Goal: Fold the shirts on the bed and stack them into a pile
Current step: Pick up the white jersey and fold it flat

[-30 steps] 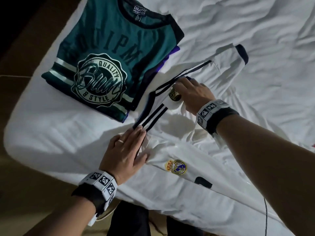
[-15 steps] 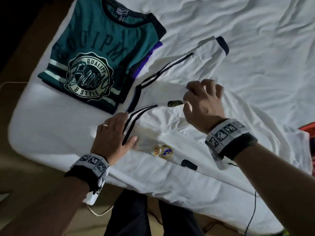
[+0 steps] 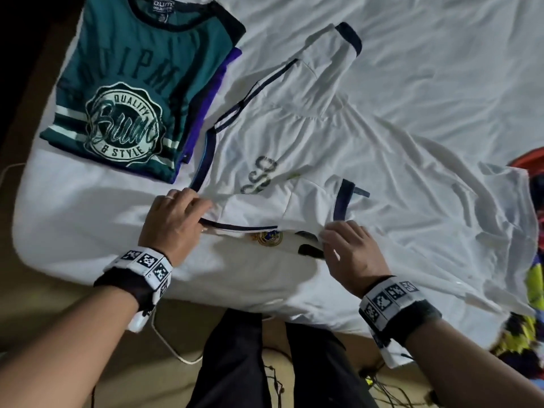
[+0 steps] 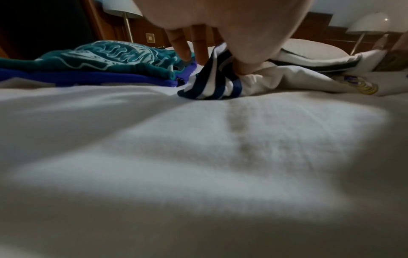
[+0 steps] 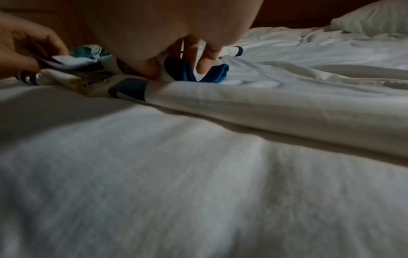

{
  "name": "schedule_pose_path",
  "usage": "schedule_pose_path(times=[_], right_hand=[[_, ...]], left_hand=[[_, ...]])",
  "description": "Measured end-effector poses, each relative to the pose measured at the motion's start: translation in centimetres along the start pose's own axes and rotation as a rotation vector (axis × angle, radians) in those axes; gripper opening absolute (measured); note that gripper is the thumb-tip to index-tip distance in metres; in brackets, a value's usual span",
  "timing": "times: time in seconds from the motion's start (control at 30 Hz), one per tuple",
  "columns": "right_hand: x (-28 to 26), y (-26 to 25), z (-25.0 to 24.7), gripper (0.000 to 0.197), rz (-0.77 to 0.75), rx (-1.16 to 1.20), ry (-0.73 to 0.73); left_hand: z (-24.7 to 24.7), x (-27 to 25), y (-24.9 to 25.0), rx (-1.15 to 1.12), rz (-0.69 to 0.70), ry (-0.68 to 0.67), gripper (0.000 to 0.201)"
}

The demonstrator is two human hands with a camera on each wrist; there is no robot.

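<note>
the white football jersey with navy trim and a gold crest (image 3: 338,148) is lying spread across the white bed sheet (image 3: 88,207), its near side being doubled over along the edge closest to the person; it is looking thin, light and limp, likely slippery, so it is probably wanting pinches at seams and trim rather than mid-panel; the left hand (image 3: 173,222) is pinching the navy-striped shoulder fold between thumb and fingers, while the right hand (image 3: 350,257) is pinching the folded sleeve edge by its navy cuff; the folded teal printed shirt (image 3: 141,83) is sitting on a purple folded shirt (image 3: 217,81) at ten o'clock, just beside the collar; the mattress edge is running close at six o'clock, whereas open sheet is lying toward twelve and one o'clock; bright clothes (image 3: 532,231) are crowding three o'clock.
</note>
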State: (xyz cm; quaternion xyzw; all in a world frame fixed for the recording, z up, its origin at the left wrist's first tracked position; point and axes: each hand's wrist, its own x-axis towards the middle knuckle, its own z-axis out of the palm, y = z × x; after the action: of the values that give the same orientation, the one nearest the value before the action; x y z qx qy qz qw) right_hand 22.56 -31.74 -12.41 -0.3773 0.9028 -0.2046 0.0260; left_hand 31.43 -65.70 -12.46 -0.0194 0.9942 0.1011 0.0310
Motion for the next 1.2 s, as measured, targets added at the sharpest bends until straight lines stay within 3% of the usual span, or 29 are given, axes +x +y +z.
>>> schedule_pose_path(times=[0.07, 0.17, 0.27, 0.37, 0.43, 0.53, 0.67, 0.83, 0.9, 1.07, 1.2], right_hand=[[-0.3, -0.2, -0.2, 0.01, -0.014, 0.011, 0.041], [-1.2, 0.2, 0.3, 0.016, -0.029, -0.075, -0.039], [-1.9, 0.9, 0.8, 0.02, -0.036, -0.13, -0.122], [-2.1, 0.6, 0.4, 0.022, -0.015, -0.119, -0.114], [-2.3, 0.2, 0.2, 0.022, -0.025, -0.108, -0.128], [-2.6, 0.1, 0.0, 0.024, -0.042, -0.092, -0.133], [-3.3, 0.7, 0.1, 0.021, -0.042, -0.071, -0.13], [-1.0, 0.3, -0.2, 0.02, 0.013, -0.009, 0.037], [0.4, -0.2, 0.3, 0.025, 0.101, -0.049, 0.051], [1.5, -0.1, 2.6, 0.069, 0.297, -0.182, -0.298], [-0.5, 1.6, 2.9, 0.091, 0.347, -0.239, -0.454]], left_hand=[[-0.1, 0.0, -0.4, 0.008, 0.01, -0.009, 0.043], [-0.1, 0.4, -1.3, 0.02, 0.0, -0.045, 0.042], [0.2, 0.6, -2.1, 0.033, 0.097, -0.036, 0.037], [-0.3, 0.5, -2.8, 0.08, 0.19, -0.013, 0.048], [-0.7, 0.1, -2.3, 0.146, 0.261, -0.046, 0.056], [-0.2, -1.2, -2.0, 0.174, 0.4, -0.15, 0.05], [-0.2, -1.9, -3.4, 0.192, 0.353, -0.244, 0.049], [-0.6, 0.7, 0.5, 0.067, 0.307, 0.071, 0.039], [0.2, 2.3, 3.1, 0.028, 0.284, 0.084, 0.04], [3.8, 3.5, 6.2, 0.072, 0.265, -0.243, 0.079], [5.3, 2.4, 4.1, 0.156, 0.259, -0.34, 0.088]])
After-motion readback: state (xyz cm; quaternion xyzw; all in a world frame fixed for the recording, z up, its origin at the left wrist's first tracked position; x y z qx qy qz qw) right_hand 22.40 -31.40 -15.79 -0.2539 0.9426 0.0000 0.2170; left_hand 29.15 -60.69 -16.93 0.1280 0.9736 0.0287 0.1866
